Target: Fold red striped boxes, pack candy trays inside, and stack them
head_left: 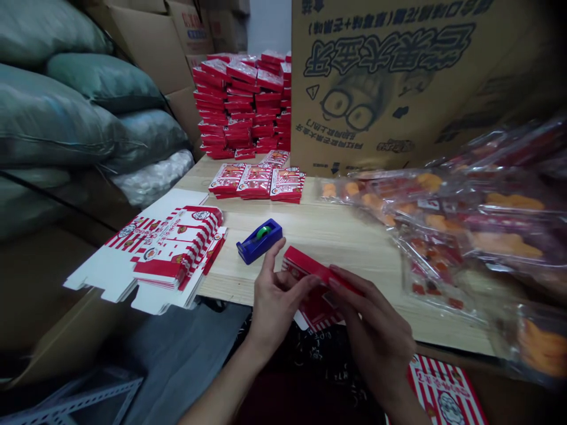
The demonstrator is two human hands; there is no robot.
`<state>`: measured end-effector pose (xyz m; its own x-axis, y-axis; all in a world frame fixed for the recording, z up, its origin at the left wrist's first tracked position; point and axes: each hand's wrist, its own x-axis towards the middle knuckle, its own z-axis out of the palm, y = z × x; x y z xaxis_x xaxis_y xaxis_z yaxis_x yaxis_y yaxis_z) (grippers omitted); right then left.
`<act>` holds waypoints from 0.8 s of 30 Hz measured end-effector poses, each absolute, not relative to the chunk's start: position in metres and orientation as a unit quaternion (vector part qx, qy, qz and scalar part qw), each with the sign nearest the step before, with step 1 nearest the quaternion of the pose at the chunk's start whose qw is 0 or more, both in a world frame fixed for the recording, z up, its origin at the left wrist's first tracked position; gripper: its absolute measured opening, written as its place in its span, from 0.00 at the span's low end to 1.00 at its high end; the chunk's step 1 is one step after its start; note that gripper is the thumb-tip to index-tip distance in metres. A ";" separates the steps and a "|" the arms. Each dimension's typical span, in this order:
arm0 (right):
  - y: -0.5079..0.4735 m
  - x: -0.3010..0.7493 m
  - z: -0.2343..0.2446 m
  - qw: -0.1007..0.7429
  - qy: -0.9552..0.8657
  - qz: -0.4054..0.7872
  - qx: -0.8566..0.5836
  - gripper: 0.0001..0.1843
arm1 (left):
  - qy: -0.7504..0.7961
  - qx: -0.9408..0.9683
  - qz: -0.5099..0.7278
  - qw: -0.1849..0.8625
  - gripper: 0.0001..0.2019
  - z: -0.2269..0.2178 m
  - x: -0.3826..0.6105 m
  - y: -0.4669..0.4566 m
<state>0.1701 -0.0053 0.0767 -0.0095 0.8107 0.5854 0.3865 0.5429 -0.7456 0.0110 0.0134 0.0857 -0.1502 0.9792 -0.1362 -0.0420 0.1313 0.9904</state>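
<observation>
Two hands: both ours, bare, meeting over the near edge of the tabletop (363,230).
Box: one red box (305,262), striped on its lower face, held tilted between our hands, above our lap.
Left hand: our left hand (272,301) grasps the box's left end, thumb laid on it, index finger raised beside the dispenser.
Right hand: our right hand (376,321) grips the box's right end, fingers along its upper edge.
Dispenser: one, blue (248,249), with green tape (263,232), just beyond our left hand.
Blanks: a pile of flat blanks (163,242), red and white, overhanging the tabletop at left.
Packs: several striped packs (254,180), in short piles, beyond the dispenser.
Stack: one tall red stack (241,109) at the back, beside our large carton (376,141), its print upside down.
Packets: many clear packets (505,203), orange pieces inside, heaped at right.
Sacks: several sacks (57,112), piled at far left.
</observation>
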 end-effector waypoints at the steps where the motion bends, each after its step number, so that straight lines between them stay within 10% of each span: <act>1: -0.005 0.171 0.079 0.551 -0.678 0.208 -0.439 0.24 | 0.593 0.449 0.503 0.441 0.45 0.084 0.007 0.014; 5: 0.001 0.185 0.088 0.545 -0.655 0.301 -0.429 0.20 | 0.588 0.620 0.492 0.169 0.32 0.094 -0.011 0.020; 10: 0.020 0.205 0.075 0.506 -0.607 0.451 -0.414 0.10 | 0.403 0.806 0.390 0.189 0.14 0.103 -0.026 0.040; 17: 0.071 0.212 -0.016 0.590 -0.413 0.448 -0.530 0.20 | 0.529 0.740 0.298 0.291 0.38 0.007 -0.038 0.059; 24: 0.128 0.248 -0.015 0.560 -0.530 0.255 -0.582 0.17 | 0.575 0.760 0.268 0.141 0.27 -0.051 -0.040 0.083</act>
<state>0.2476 0.1282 -0.0147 0.3067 0.9043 0.2969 0.3316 0.1909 -0.9239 -0.0399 0.0830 -0.0509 0.1941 0.9499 0.2450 0.7982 -0.2981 0.5234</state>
